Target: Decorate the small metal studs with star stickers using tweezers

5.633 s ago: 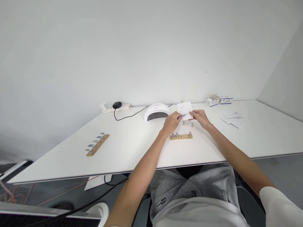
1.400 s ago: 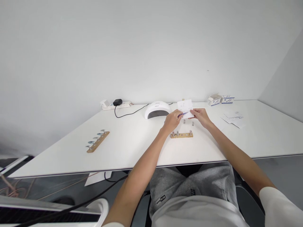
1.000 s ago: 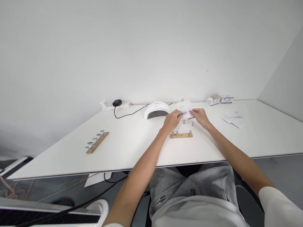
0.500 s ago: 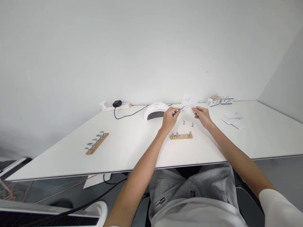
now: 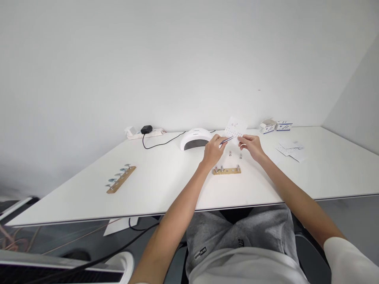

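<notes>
My left hand (image 5: pixel 213 150) is closed around slim blue tweezers (image 5: pixel 226 139), whose tips reach the lower part of a white card (image 5: pixel 235 125). Rows of small marks and larger writing show on the card; the marks are too small to make out. My right hand (image 5: pixel 251 146) pinches the card's lower right corner. Below the hands lies a short wooden strip (image 5: pixel 229 171) with several small metal-based stands on it. Two loose stands, a left one (image 5: pixel 230 153) and a right one (image 5: pixel 241 156), stand on the table behind the strip.
A white arched lamp (image 5: pixel 195 138) sits left of my hands. Farther left are a wooden strip with disc-topped stands (image 5: pixel 122 180) and a power strip with a black adapter (image 5: pixel 146 129). At right lie loose white cards (image 5: pixel 291 150) and small open boxes (image 5: pixel 268 126).
The card has tilted and shifted slightly left. My left hand has moved a little right and down, with the tweezers lying flatter across the card. My right hand has shifted slightly left.
</notes>
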The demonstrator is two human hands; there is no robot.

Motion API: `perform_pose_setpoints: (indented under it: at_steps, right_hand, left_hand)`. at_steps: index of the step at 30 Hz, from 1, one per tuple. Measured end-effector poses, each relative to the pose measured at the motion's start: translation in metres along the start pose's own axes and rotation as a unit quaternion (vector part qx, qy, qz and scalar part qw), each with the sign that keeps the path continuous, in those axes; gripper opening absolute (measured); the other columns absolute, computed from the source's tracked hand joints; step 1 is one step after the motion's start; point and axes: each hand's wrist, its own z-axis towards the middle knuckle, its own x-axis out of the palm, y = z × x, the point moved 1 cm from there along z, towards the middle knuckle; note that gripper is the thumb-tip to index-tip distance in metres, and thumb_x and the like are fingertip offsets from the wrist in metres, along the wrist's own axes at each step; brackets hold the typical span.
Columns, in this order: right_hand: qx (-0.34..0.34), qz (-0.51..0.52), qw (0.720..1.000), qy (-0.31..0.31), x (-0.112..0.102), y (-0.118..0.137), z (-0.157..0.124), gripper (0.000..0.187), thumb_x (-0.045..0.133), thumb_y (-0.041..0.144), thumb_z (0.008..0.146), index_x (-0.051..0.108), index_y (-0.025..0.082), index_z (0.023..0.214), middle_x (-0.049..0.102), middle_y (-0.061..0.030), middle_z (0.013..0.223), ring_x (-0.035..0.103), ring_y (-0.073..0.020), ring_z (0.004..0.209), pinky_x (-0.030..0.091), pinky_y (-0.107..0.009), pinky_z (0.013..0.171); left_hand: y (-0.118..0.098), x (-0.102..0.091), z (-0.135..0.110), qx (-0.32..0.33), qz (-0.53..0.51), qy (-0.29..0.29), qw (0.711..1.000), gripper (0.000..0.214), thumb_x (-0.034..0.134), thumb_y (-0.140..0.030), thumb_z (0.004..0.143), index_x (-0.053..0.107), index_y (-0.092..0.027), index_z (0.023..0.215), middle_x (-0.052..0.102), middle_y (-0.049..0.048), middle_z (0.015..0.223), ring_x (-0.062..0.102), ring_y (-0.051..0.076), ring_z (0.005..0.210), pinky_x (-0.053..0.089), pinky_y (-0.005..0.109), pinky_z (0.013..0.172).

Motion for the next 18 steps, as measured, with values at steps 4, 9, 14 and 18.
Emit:
perform_pose_setpoints:
  at_steps: [4,9,14,18]
  right_hand:
    - [0.006,-0.002,1.000,0.002,0.0014,0.0018,-0.0007,0.030,0.076,0.038,0.061,0.058,0.016,0.054,0.049,-0.0007,0.059,0.052,-0.0123,0.057,0.043,-0.023,0.046]
    - [0.000,0.004,1.000,0.010,0.0014,0.0008,-0.0002,0.032,0.075,0.040,0.063,0.058,0.015,0.053,0.047,-0.0006,0.058,0.052,-0.0123,0.058,0.044,-0.023,0.045]
    - [-0.001,-0.006,1.000,0.013,0.0014,0.0016,-0.0014,0.034,0.075,0.042,0.063,0.059,0.015,0.053,0.046,-0.0010,0.058,0.052,-0.0125,0.058,0.044,-0.023,0.045]
    - [-0.002,-0.005,1.000,0.011,0.0024,0.0035,-0.0026,0.034,0.076,0.042,0.063,0.058,0.015,0.052,0.046,-0.0007,0.058,0.051,-0.0121,0.057,0.044,-0.023,0.044]
  left_hand:
    - [-0.0010,-0.0006,-0.0001,0.002,0.015,0.011,1.000,0.021,0.049,-0.027,0.090,0.066,-0.022,0.101,0.057,0.0044,0.087,0.057,0.015,0.078,0.045,0.025,0.068]
    - [-0.0020,-0.0009,-0.0001,0.002,0.017,0.013,1.000,0.020,0.048,-0.025,0.091,0.065,-0.021,0.101,0.058,0.0047,0.089,0.058,0.015,0.080,0.045,0.025,0.069]
    - [-0.0010,0.0004,-0.0002,0.004,0.013,0.018,1.000,0.021,0.047,-0.025,0.091,0.065,-0.021,0.100,0.058,0.0042,0.087,0.057,0.014,0.076,0.045,0.025,0.067]
    - [-0.0004,0.0007,0.0000,0.005,0.008,0.015,1.000,0.020,0.047,-0.025,0.091,0.065,-0.021,0.098,0.059,0.0046,0.088,0.058,0.015,0.076,0.045,0.025,0.067]
